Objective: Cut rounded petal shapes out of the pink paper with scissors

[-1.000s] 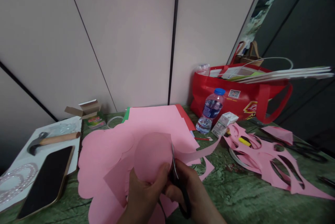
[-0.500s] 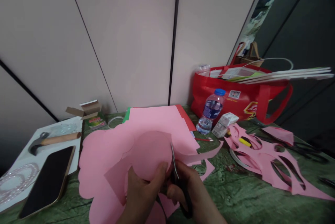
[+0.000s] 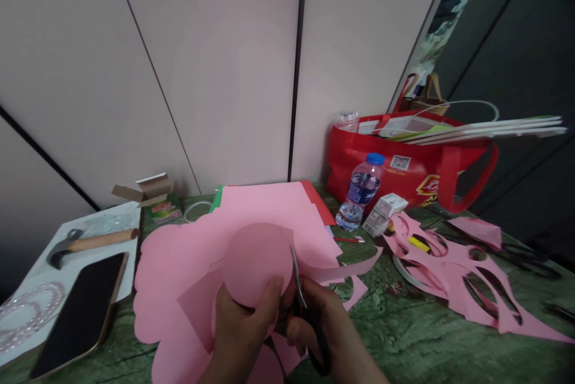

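Observation:
My left hand (image 3: 242, 330) pinches a rounded piece of pink paper (image 3: 258, 261), thumb on its front. My right hand (image 3: 326, 330) is closed round the black handles of scissors (image 3: 303, 306), whose blades point up along the paper's right edge. A thin pink strip (image 3: 354, 264) trails off to the right from the cut. Beneath lie a large scalloped pink sheet (image 3: 171, 270) and a stack of pink, red and green sheets (image 3: 269, 204).
On the green marble table (image 3: 404, 336): a phone (image 3: 81, 306), a hammer (image 3: 90, 243) and beads on a white tray at left, a small open box (image 3: 150, 192), a water bottle (image 3: 359, 192), a red bag (image 3: 417, 162), pink offcuts (image 3: 453, 276), another pair of scissors (image 3: 525, 255).
The pink round piece has turned slightly in my left hand and the scissors have moved a little along its edge. The trailing strip has sagged lower to the right.

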Demonstrator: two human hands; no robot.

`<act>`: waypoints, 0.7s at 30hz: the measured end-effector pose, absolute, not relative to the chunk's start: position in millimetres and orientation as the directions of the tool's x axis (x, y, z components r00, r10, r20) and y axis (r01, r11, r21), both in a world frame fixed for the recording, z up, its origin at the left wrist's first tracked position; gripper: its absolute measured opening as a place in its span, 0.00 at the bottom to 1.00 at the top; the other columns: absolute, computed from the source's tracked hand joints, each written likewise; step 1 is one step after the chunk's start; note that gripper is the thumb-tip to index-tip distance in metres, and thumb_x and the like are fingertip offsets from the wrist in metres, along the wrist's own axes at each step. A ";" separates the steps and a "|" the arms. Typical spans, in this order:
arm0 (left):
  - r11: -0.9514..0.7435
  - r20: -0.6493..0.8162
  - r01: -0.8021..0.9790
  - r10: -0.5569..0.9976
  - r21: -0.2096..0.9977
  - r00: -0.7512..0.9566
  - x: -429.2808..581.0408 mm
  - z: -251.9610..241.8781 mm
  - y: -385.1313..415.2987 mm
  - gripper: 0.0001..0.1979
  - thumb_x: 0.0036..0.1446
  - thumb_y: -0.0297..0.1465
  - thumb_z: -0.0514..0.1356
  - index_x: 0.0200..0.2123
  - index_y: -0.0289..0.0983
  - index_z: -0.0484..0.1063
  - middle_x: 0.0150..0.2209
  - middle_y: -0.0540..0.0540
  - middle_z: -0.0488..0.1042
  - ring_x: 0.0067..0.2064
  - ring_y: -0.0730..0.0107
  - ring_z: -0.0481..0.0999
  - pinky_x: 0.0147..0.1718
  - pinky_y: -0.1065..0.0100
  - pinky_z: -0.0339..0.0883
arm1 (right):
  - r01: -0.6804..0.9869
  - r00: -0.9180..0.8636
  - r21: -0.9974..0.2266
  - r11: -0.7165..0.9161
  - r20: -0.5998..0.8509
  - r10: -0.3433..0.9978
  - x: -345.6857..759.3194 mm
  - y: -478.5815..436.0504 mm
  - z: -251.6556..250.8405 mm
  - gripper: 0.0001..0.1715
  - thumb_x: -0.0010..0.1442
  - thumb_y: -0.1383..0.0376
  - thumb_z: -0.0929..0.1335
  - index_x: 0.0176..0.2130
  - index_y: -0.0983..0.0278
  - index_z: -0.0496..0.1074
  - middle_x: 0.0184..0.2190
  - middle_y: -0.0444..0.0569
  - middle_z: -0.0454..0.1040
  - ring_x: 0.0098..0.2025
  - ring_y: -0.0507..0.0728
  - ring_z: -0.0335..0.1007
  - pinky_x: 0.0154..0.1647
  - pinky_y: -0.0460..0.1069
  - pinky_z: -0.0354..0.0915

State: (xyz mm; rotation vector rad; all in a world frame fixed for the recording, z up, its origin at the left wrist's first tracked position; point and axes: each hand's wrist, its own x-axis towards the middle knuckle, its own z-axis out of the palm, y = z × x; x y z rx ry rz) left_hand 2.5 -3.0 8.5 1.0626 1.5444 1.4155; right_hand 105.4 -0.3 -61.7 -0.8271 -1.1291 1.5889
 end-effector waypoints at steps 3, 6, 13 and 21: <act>0.043 0.000 0.104 0.924 0.994 -0.383 2.0 7.9 -3.4 0.09 0.38 0.35 0.63 0.15 0.37 0.70 0.06 0.58 0.57 0.10 0.75 0.57 0.12 0.71 0.61 | -0.347 -0.247 -0.934 -0.082 0.007 0.969 101.8 -1.1 -61.1 0.19 0.40 0.60 0.75 0.26 0.63 0.63 0.14 0.37 0.66 0.11 0.46 0.56 0.10 0.40 0.51; 0.037 0.013 0.122 0.921 0.992 -0.389 0.5 5.6 -3.2 0.09 0.37 0.37 0.63 0.17 0.37 0.71 0.06 0.58 0.57 0.10 0.73 0.59 0.13 0.70 0.63 | -0.347 -0.218 -0.935 -0.076 0.002 0.976 99.5 -2.2 -58.8 0.19 0.39 0.59 0.75 0.24 0.63 0.63 0.13 0.37 0.65 0.11 0.45 0.54 0.10 0.40 0.50; 0.013 0.020 0.080 0.915 0.997 -0.404 -1.5 0.5 -0.8 0.11 0.36 0.38 0.63 0.14 0.39 0.66 0.07 0.58 0.54 0.19 0.64 0.71 0.17 0.69 0.66 | -0.377 -0.229 -0.922 -0.087 0.002 0.973 100.3 -3.5 -55.0 0.18 0.39 0.60 0.74 0.24 0.63 0.63 0.12 0.36 0.63 0.10 0.45 0.53 0.10 0.40 0.50; 0.014 0.003 0.045 0.940 0.999 -0.341 -0.2 0.4 0.2 0.21 0.42 0.40 0.60 0.07 0.40 0.54 0.08 0.57 0.52 0.12 0.78 0.52 0.12 0.73 0.50 | -0.339 -0.253 -0.936 -0.093 -0.004 0.967 97.8 -4.5 -53.8 0.19 0.40 0.58 0.74 0.24 0.63 0.62 0.10 0.34 0.61 0.10 0.46 0.54 0.09 0.40 0.49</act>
